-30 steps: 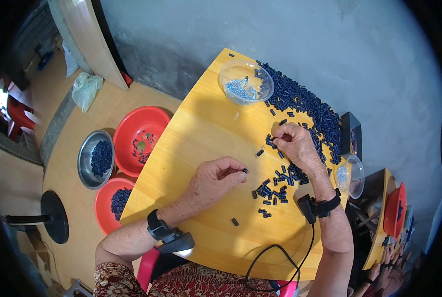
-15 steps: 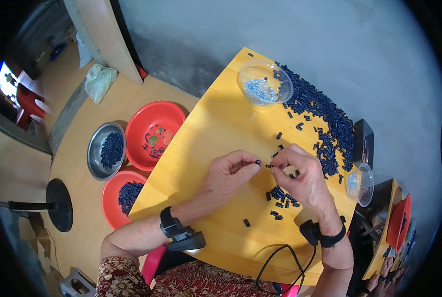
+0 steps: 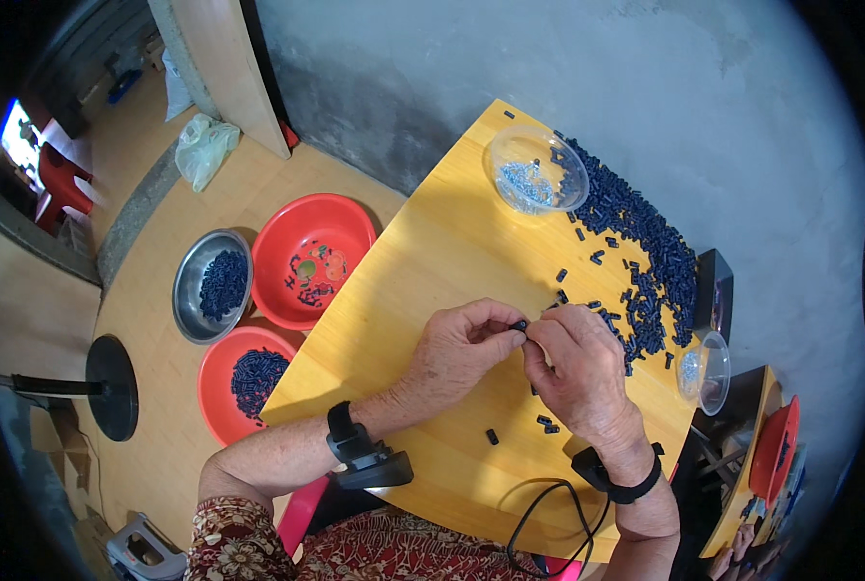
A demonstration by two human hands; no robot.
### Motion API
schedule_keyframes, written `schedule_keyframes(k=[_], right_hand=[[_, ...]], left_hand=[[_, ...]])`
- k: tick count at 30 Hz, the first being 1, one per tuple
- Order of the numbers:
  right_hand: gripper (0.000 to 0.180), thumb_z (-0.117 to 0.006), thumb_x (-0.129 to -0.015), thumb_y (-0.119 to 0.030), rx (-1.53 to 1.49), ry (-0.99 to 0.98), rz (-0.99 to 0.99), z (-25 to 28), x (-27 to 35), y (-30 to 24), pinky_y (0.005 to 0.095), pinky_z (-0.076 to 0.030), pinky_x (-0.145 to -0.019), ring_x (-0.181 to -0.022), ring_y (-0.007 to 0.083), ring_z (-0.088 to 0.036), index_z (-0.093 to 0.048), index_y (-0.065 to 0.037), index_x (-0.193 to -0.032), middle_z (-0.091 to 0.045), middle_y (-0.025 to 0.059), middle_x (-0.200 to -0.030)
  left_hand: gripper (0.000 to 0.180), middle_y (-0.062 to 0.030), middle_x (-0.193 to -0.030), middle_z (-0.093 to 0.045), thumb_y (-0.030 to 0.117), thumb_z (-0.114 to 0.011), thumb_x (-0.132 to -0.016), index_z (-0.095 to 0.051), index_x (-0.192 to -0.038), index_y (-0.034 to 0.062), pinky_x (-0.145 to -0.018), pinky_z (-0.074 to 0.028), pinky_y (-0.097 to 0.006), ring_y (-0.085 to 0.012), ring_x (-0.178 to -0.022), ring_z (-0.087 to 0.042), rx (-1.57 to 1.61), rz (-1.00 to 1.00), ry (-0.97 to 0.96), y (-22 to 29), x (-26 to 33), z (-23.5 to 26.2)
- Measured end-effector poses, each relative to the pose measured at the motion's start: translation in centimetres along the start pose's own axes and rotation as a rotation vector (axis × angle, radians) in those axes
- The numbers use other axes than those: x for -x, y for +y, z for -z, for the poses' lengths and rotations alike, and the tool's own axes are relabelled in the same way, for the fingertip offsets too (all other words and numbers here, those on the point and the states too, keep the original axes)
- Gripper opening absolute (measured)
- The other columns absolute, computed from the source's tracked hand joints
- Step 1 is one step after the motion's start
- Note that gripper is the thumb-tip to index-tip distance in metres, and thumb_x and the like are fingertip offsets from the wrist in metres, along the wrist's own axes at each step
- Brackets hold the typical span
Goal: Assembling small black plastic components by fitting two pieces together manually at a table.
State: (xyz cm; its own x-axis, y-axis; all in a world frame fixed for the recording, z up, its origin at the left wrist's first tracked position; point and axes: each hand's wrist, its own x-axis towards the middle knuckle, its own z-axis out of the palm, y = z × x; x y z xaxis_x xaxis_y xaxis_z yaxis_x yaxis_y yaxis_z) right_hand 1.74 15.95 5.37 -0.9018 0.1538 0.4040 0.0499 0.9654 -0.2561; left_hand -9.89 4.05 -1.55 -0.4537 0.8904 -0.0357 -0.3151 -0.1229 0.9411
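Both hands (image 3: 524, 353) pinch small dark piece (image 3: 519, 325); above yellow table (image 3: 423, 261)

Bare forearms; left hand (image 3: 456, 353) with black strap and boxy black device at wrist; right hand (image 3: 582, 373) with black wristband, black cable looping off; red-brown patterned garment with pale floral figures.

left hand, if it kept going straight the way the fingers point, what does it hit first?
The left hand points right, fingertips pinching a small dark part. Straight on, it would meet the right hand almost at once: the fingertips of both already nearly touch around that part. Depth is unclear, but nothing else lies between.
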Motion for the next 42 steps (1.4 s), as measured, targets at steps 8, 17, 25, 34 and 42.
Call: schedule_keyframes(k=[8, 17, 25, 34, 42], right_hand=[[0.016, -0.072, -0.075, 0.005, -0.445, 0.054, -0.318, -0.9, 1.1, 0.5, 0.0277, -0.051, -0.066, -0.072, 0.0197, -0.063, -0.065, -0.002, -0.088, -0.062, 0.0095, -0.080], [0.013, -0.070, -0.080, 0.006, -0.813, 0.185, -0.552, -2.3, 2.5, 1.5, 0.0217, -0.048, -0.066, -0.073, 0.0078, -0.058, -0.066, -0.001, -0.090, -0.063, 0.0032, -0.082], [0.011, -0.068, -0.081, 0.007, -0.891, 0.268, -0.589, -0.8, 2.4, 0.8, 0.0213, -0.046, -0.066, -0.072, 0.0072, -0.056, -0.066, -0.001, -0.089, -0.063, 0.0021, -0.080], [0.011, -0.068, -0.077, 0.006, -0.561, 0.132, -0.445, 0.8, 2.1, 0.4, 0.0243, -0.046, -0.065, -0.069, 0.0121, -0.057, -0.065, -0.001, -0.084, -0.061, 0.0051, -0.074], [0.009, -0.067, -0.076, 0.006, -0.495, 0.119, -0.379, 1.4, 1.9, 0.5, 0.0257, -0.046, -0.061, -0.066, 0.0140, -0.058, -0.064, 0.000, -0.083, -0.061, 0.0066, -0.073]], left_hand=[[0.019, -0.0042, -0.103, -0.067, 0.004, -0.065, -0.091, -0.065, -0.109, -0.0006, -0.086, -0.049, -0.024, -0.0090, -0.094, -0.061, 0.078, 0.013, 0.034, 0.0, -0.2, 0.1], [0.021, -0.0064, -0.104, -0.068, 0.007, -0.064, -0.092, -0.065, -0.111, -0.0018, -0.087, -0.050, -0.024, -0.0105, -0.096, -0.063, 0.074, 0.061, 0.044, 0.4, -0.3, -0.2], [0.023, -0.0062, -0.095, -0.071, 0.012, -0.060, -0.095, -0.067, -0.111, -0.0029, -0.085, -0.051, -0.025, -0.0111, -0.093, -0.064, -0.044, 0.061, -0.026, 0.6, 0.3, -0.4], [0.024, -0.0051, -0.090, -0.069, 0.015, -0.053, -0.099, -0.064, -0.110, -0.0028, -0.081, -0.050, -0.026, -0.0104, -0.088, -0.064, -0.174, -0.013, -0.086, 0.6, 0.3, -0.5], [0.022, -0.0048, -0.091, -0.069, 0.015, -0.053, -0.099, -0.064, -0.108, -0.0023, -0.082, -0.050, -0.026, -0.0102, -0.088, -0.063, -0.263, -0.013, -0.115, 1.1, 0.7, -0.7]])
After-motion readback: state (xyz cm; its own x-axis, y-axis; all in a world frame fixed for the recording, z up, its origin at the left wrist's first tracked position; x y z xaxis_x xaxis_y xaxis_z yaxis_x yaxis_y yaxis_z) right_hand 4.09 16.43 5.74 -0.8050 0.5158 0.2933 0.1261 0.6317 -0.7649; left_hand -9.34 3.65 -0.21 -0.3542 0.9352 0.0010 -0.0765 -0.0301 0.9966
